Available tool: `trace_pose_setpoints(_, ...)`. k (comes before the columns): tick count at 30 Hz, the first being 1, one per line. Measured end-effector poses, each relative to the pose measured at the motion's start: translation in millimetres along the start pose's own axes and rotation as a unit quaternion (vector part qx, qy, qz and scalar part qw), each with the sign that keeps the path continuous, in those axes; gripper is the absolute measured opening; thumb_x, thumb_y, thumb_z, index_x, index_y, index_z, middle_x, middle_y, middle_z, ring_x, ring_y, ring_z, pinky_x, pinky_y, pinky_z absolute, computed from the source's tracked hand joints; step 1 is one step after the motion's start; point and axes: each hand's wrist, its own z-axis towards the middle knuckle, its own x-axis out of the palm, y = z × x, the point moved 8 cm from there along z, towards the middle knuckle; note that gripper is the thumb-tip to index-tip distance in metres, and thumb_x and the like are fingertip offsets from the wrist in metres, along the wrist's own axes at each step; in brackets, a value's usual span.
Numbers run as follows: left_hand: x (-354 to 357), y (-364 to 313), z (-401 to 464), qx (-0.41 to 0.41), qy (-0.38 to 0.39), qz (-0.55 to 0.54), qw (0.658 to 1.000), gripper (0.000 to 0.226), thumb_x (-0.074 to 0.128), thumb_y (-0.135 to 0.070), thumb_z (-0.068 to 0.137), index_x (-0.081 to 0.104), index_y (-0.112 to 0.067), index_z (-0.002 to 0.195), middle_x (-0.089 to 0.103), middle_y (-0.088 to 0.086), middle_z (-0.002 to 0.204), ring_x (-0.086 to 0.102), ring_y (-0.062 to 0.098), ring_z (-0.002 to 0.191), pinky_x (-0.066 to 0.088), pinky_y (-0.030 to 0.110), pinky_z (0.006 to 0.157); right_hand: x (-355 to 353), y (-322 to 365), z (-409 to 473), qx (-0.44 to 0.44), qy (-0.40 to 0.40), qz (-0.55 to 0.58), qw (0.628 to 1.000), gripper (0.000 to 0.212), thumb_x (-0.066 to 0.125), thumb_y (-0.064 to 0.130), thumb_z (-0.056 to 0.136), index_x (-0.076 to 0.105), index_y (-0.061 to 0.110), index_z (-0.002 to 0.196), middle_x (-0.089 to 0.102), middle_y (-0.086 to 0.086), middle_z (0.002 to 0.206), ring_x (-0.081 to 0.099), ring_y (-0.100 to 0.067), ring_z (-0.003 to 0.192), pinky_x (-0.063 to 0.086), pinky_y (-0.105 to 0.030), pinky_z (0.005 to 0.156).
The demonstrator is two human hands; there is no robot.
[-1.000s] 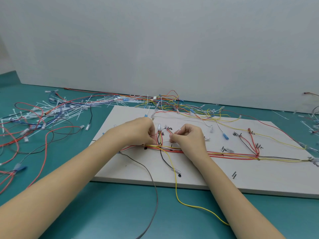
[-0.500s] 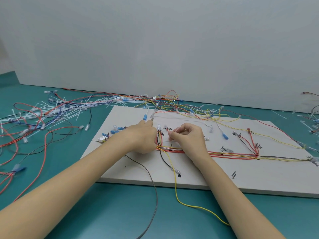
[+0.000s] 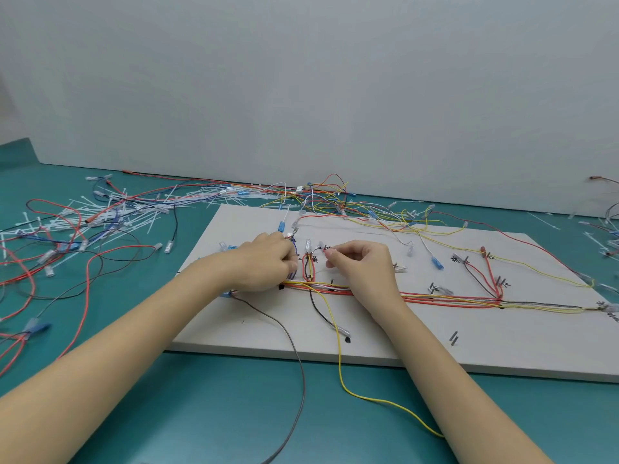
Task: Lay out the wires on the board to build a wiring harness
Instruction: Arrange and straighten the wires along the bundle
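Both hands (image 3: 311, 262) work the board (image 3: 418, 343): left hand (image 3: 264, 262) grips blue wire (image 3: 294, 244), right hand (image 3: 360, 262) pinches red wire end (image 3: 324, 250), steadying branches for routing.

Handwritten marks on the board (image 3: 502, 346) are illegible

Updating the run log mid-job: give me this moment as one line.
phase: routing wires | left hand: holds wires on board | right hand: pinches red wire end | yellow wire: trails off front edge
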Motion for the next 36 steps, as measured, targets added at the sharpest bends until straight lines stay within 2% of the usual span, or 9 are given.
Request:
trace_pose_setpoints(5,1.1,-11.0,-1.9,0.027,-0.044,-0.052,0.997,0.020,0.039,-0.028,0.099,0.043,-0.032,0.080,0.048,-0.007,0.098,0.036,0.016,0.101,0.036,0.038,0.092,4.9,5.9,-3.5,-0.012,0.024,-0.040,0.999,0.014,0.071,0.025,0.086,0.074,0.019,0.073,0.073,0.002,0.069,0.070,-0.016,0.079,0.055,-0.036,0.082)
trace_pose_setpoints(17,7.9,-17.4,-0.8,0.076,-0.105,-0.129,0.983,0.013,0.043,-0.028,0.099,0.049,-0.026,0.088,0.054,-0.007,0.091,0.046,0.009,0.082,0.036,0.026,0.068,5.4,8.6,-4.9,-0.028,0.027,-0.034,0.999,0.016,0.071,0.025,0.086,0.075,0.018,0.072,0.073,0.000,0.069,0.069,-0.017,0.078,0.055,-0.040,0.083)
trace_pose_setpoints(19,8.2,-18.6,-0.4,0.080,-0.106,-0.122,0.984,0.012,0.047,-0.029,0.097,0.051,-0.027,0.086,0.056,-0.008,0.089,0.050,0.011,0.082,0.040,0.028,0.070,5.8,9.0,-4.2,-0.028,0.035,-0.026,0.999,0.015,0.071,0.022,0.087,0.075,0.015,0.074,0.074,-0.002,0.072,0.070,-0.020,0.081,0.054,-0.040,0.084)
trace_pose_setpoints(21,8.4,-17.7,0.6,0.075,-0.104,-0.122,0.984,0.011,0.049,-0.029,0.096,0.052,-0.029,0.085,0.058,-0.008,0.089,0.053,0.013,0.083,0.043,0.030,0.074,6.4,9.5,-3.5,-0.028,0.047,-0.011,0.998,0.015,0.069,0.019,0.088,0.076,0.009,0.079,0.075,-0.005,0.077,0.068,-0.019,0.080,0.052,-0.036,0.084)
trace_pose_setpoints(25,6.2,-14.2,0.3,0.069,-0.108,-0.163,0.978,0.010,0.052,-0.027,0.093,0.054,-0.029,0.084,0.060,-0.008,0.085,0.054,0.011,0.076,0.041,0.023,0.065,7.6,8.9,-2.3,-0.023,0.058,-0.016,0.998,0.021,0.063,0.019,0.093,0.077,0.007,0.082,0.075,-0.004,0.080,0.054,0.001,0.063,0.041,-0.023,0.069)
trace_pose_setpoints(28,5.8,-13.4,0.9,0.069,-0.110,-0.174,0.976,0.011,0.053,-0.026,0.094,0.054,-0.030,0.083,0.061,-0.008,0.084,0.053,0.006,0.073,0.039,0.016,0.060,7.4,7.4,-0.9,-0.022,0.053,-0.021,0.998,0.023,0.062,0.020,0.093,0.076,0.008,0.080,0.075,-0.003,0.080,0.051,0.000,0.060,0.038,-0.023,0.066)
trace_pose_setpoints(31,6.2,-12.4,2.0,0.068,-0.108,-0.170,0.977,0.014,0.054,-0.028,0.095,0.052,-0.033,0.082,0.059,-0.010,0.083,0.052,0.003,0.071,0.036,0.013,0.057,4.7,8.6,-0.5,-0.035,0.044,-0.010,0.998,0.017,0.065,0.018,0.092,0.077,0.008,0.086,0.074,0.000,0.082,0.060,-0.005,0.071,0.045,-0.024,0.071)
trace_pose_setpoints(33,6.3,-11.7,2.0,0.070,-0.106,-0.169,0.977,0.014,0.053,-0.030,0.096,0.052,-0.034,0.083,0.058,-0.012,0.081,0.051,0.001,0.069,0.035,0.013,0.057,2.7,8.1,0.7,-0.040,0.040,0.000,0.998,0.014,0.066,0.016,0.091,0.077,0.008,0.087,0.072,0.007,0.075,0.060,0.000,0.069,0.046,-0.018,0.068)
trace_pose_setpoints(36,6.5,-11.1,2.1,0.073,-0.109,-0.161,0.978,0.013,0.051,-0.030,0.098,0.052,-0.033,0.085,0.057,-0.012,0.079,0.050,-0.001,0.068,0.035,0.013,0.058,2.1,5.8,1.6,-0.040,0.037,0.000,0.998,0.015,0.067,0.017,0.090,0.076,0.008,0.081,0.063,0.015,0.059,0.050,0.007,0.050,0.034,-0.006,0.053)
